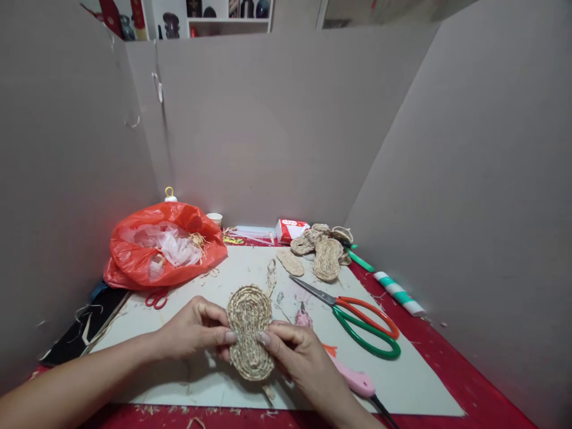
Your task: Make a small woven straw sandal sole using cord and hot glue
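Between my two hands is a coiled straw-braid sole (pixel 251 322), shaped like a figure eight and held upright over the pale board. My left hand (pixel 203 328) pinches its left edge at the narrow waist, thumb on the front. On the opposite edge, my right hand (pixel 297 351) grips with its thumb on the front too; the fingers behind are partly hidden. A loop of loose braid (pixel 271 277) sticks up from the top right of the sole, and a short end hangs below. Just beyond my right hand lies a pink glue gun (pixel 357 380), partly covered by that hand.
Scissors (pixel 344 310) with orange and green handles lie right of centre. Several finished-looking straw soles (pixel 328 260) are piled at the back right, near a red box (pixel 290 230). A red plastic bag (pixel 134 250) sits back left, with small red scissors (pixel 157 299) before it. Grey panels enclose the table.
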Motion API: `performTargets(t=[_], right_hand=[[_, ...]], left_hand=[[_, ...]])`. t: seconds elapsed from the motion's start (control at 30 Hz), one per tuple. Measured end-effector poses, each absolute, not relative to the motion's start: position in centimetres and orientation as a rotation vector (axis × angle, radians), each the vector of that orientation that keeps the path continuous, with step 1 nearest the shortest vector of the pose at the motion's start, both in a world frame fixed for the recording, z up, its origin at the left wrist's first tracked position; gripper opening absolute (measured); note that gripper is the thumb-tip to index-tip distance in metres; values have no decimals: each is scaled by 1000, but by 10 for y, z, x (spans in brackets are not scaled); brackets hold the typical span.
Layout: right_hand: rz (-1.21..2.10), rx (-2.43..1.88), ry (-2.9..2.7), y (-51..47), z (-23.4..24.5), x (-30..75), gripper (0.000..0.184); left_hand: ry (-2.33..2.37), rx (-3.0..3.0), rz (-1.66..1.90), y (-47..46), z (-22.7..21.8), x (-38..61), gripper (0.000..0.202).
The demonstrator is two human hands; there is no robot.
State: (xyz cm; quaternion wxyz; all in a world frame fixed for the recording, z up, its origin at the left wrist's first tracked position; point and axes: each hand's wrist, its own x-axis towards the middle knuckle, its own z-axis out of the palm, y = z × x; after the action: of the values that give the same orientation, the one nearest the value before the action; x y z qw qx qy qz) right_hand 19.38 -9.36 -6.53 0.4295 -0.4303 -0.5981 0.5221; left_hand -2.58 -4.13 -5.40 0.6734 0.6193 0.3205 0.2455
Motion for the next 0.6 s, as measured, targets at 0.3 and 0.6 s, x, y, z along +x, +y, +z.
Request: performTargets(t=[0.3,0.6], right_hand=[[1225,-1160,-1626,-97,-71,196,44],[1198,-1216,-1656,-98,-71,191,43]], left_hand=[[739,1355,569,-41,-64,-24,24],[757,1292,582,-41,-73,-21,27]])
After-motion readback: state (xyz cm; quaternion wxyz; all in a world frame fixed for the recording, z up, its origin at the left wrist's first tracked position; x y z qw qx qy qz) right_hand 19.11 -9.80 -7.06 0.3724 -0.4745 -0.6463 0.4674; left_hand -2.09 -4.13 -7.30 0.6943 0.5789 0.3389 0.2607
